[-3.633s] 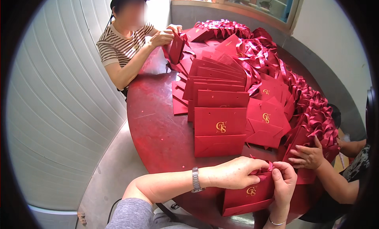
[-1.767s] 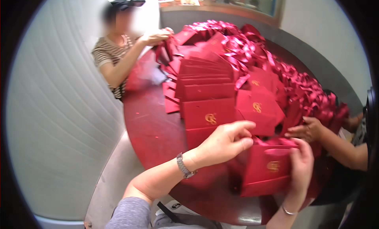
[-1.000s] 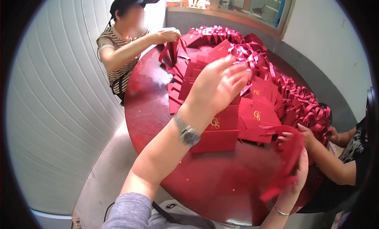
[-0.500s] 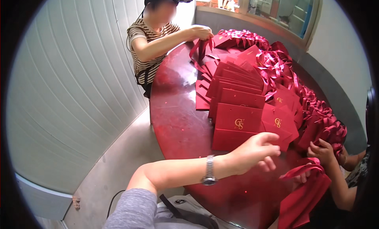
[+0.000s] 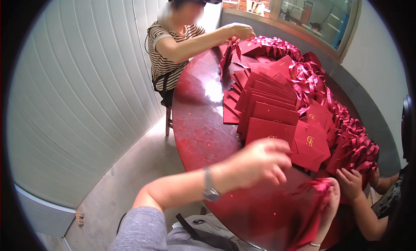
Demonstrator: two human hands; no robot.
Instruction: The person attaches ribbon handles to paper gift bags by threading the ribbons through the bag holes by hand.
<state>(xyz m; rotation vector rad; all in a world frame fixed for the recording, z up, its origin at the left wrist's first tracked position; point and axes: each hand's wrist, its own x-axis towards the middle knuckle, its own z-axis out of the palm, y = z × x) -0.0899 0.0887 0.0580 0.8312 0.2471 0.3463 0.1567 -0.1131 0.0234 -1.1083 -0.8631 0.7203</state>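
My left hand [image 5: 260, 162], with a watch on its wrist, hovers over the near end of a row of flat red paper bags [image 5: 277, 114]. Its fingers are spread, slightly blurred, and nothing shows in them. The nearest bag of the row [image 5: 262, 129], with a gold emblem, is partly covered by this hand. At the lower right, my right hand [image 5: 331, 201] grips a red paper bag [image 5: 307, 220] near its pink-red ribbon handle [image 5: 318, 186]. That bag hangs over the table's near side, smeared by motion.
A dark red round table [image 5: 199, 138] carries the bags. Piles of ribboned bags [image 5: 353, 134] line its far right edge. One co-worker in a striped shirt [image 5: 162, 56] handles a ribbon at the far left. Another co-worker's hand [image 5: 351, 181] touches bags on the right.
My left hand has moved left, over the front of the bag row. My right hand, formerly mostly behind the bag, has come into view with it. The far co-worker's hands have shifted right.
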